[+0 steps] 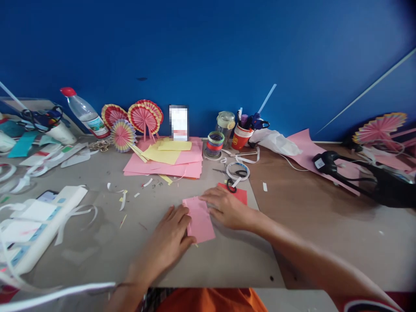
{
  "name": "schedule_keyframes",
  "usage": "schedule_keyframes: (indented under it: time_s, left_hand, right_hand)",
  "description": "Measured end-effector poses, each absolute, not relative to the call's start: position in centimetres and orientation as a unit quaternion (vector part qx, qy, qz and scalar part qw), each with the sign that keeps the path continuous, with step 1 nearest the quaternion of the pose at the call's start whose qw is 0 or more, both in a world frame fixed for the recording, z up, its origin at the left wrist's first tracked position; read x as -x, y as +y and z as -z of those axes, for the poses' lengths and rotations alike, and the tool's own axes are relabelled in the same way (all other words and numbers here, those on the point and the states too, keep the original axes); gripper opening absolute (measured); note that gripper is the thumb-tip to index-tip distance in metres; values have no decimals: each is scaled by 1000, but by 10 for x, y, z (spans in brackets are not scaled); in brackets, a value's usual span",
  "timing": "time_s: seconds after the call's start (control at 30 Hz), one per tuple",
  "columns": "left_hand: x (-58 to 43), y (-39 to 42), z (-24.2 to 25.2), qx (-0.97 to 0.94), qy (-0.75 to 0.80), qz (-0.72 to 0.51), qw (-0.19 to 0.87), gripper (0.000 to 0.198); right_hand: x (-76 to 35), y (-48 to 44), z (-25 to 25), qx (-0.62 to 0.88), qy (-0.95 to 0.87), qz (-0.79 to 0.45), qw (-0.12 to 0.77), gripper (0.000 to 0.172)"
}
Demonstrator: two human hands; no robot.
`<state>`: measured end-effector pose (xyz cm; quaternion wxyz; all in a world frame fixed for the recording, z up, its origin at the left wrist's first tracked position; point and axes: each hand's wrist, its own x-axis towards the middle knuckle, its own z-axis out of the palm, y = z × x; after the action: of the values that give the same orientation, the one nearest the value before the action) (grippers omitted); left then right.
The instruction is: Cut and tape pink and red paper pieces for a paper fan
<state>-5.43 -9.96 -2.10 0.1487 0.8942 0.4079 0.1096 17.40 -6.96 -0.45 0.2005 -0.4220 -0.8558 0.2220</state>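
Note:
A small pink paper sheet point(199, 221) lies flat on the table in front of me. My left hand point(170, 236) presses its lower left edge, fingers held together against the paper. My right hand point(225, 210) rests on its upper right edge, fingers flat and pointing left. Just behind the right hand a red paper piece point(239, 195) lies under black-handled scissors point(232, 184).
A stack of pink and yellow paper point(169, 160) lies farther back, with several folded paper fans point(136, 119) against the blue wall. A water bottle point(85, 113), tape rolls point(215, 143), an orange pen cup point(241, 135), a glue gun point(328, 162) at right and white strips at left.

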Motion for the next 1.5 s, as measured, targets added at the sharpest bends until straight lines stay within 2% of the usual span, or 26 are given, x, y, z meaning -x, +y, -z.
schedule_keyframes:
  time_s: [0.07, 0.17, 0.23, 0.37, 0.53, 0.63, 0.8, 1.03, 1.1, 1.23, 1.4, 1.5]
  left_hand:
    - [56, -98, 23, -902, 399, -101, 131, 19]
    - [60, -97, 27, -908, 398, -92, 95, 39]
    - [62, -97, 30, -906, 408, -90, 70, 46]
    - [65, -96, 32, -899, 426, -91, 45, 46]
    - [67, -92, 34, -897, 427, -108, 47, 49]
    - [65, -88, 35, -896, 422, -123, 53, 49]
    - [60, -84, 36, -900, 414, -126, 55, 39]
    - [69, -97, 41, -893, 412, -159, 88, 22]
    - [72, -100, 43, -893, 413, -150, 96, 26]
    - [72, -98, 45, -884, 431, -160, 87, 25]
    - [70, -87, 47, -869, 475, -139, 1, 34]
    - [69, -85, 47, -869, 480, -116, -4, 33]
  right_hand:
    - [-172, -60, 15, 420, -875, -162, 180, 37]
    - [-164, -52, 24, 422, -889, -117, 136, 39]
    - [-158, -51, 27, 424, -893, -101, 114, 35]
    - [-156, -45, 29, 435, -894, -65, 87, 17]
    - [-169, -39, 21, 522, -851, 15, 65, 20]
    - [-170, -42, 18, 500, -861, -32, 86, 20]
    - [-161, -51, 24, 403, -907, -92, 86, 37]
    - [-159, -69, 16, 502, -858, -106, 32, 27]
    - [-160, -73, 13, 515, -849, -114, 22, 26]
    - [-163, -76, 14, 517, -844, -131, 54, 27]
    - [-162, -77, 22, 461, -868, -118, 141, 46]
    - [-159, -76, 26, 424, -884, -118, 160, 49]
